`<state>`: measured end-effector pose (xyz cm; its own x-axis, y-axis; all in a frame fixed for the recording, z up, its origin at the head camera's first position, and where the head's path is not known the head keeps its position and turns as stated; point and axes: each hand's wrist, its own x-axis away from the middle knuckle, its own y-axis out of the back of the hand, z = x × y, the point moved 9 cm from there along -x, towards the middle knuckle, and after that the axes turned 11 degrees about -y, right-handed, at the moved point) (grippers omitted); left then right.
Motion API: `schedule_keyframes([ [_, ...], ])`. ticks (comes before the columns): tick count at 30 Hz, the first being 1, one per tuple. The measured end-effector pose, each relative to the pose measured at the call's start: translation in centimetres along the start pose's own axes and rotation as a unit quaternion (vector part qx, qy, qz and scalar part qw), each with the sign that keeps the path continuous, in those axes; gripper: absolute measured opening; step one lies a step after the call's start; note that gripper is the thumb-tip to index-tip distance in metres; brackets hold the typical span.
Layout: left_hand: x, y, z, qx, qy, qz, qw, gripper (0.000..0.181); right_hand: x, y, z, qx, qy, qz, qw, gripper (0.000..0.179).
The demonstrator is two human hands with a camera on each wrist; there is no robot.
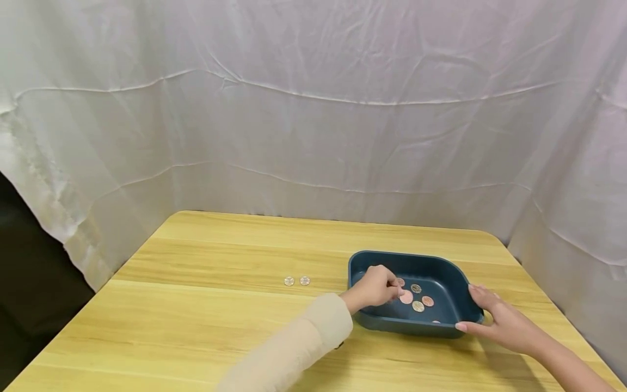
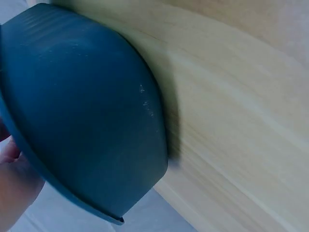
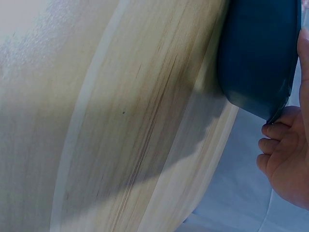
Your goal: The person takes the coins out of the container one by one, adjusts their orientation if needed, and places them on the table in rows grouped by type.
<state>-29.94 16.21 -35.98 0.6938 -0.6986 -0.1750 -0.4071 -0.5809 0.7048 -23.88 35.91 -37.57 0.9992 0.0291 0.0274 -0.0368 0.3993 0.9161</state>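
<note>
A deep dark blue tray (image 1: 411,325) with rounded corners stands on the table, several coins lying on its bottom. My left hand (image 1: 376,286) reaches over its left side, thumb and fingertips pinching a copper-coloured coin (image 1: 406,296). Close by lie another copper-coloured coin (image 1: 428,301) and a silvery coin (image 1: 418,306). At the right end, my right hand (image 1: 504,321) grips the tray's rim, thumb at the front and fingers farther back. The right wrist view shows curled fingers (image 3: 280,137) at the tray's corner. The tray's outer wall (image 2: 91,106) fills much of the left wrist view.
Two silvery coins, one on the left (image 1: 289,281) and one on the right (image 1: 305,280), lie side by side on the wooden table (image 1: 196,321), left of the tray. Pale curtain cloth (image 1: 313,136) hangs behind the table and along both sides.
</note>
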Motion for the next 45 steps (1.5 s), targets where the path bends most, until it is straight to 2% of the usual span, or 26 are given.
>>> schedule_keyframes([
  [4,0.7,1.1,0.0,0.044,-0.005,-0.022,0.9988,0.02,-0.1,0.0,-0.1,0.006,-0.001,-0.001,1.0,0.089],
  [11,1.9,2.9,0.2,0.087,-0.022,-0.063,0.994,0.021,-0.1,0.1,-0.2,0.015,0.0,-0.002,0.9999,0.089],
  [18,3.7,4.2,1.4,0.149,-0.01,-0.118,0.9816,0.021,-0.1,0.1,-0.2,0.013,-0.004,0.003,0.9999,0.089],
  [28,7.0,5.2,3.2,0.197,0.015,-0.153,0.9682,0.019,0.2,0.4,-0.3,0.011,-0.003,-0.003,0.9999,0.089],
  [33,8.8,5.8,4.4,0.186,0.015,-0.145,0.9717,0.022,0.4,0.2,-0.3,0.008,-0.004,0.0,1.0,0.089],
  [40,11.5,7.2,7.1,0.141,0.023,-0.144,0.9791,0.018,0.2,0.3,0.3,0.009,0.009,-0.009,0.9999,0.089],
  [45,13.4,7.8,9.4,0.113,0.06,-0.143,0.9814,0.016,-0.1,0.3,0.5,0.014,0.011,-0.009,0.9998,0.089],
])
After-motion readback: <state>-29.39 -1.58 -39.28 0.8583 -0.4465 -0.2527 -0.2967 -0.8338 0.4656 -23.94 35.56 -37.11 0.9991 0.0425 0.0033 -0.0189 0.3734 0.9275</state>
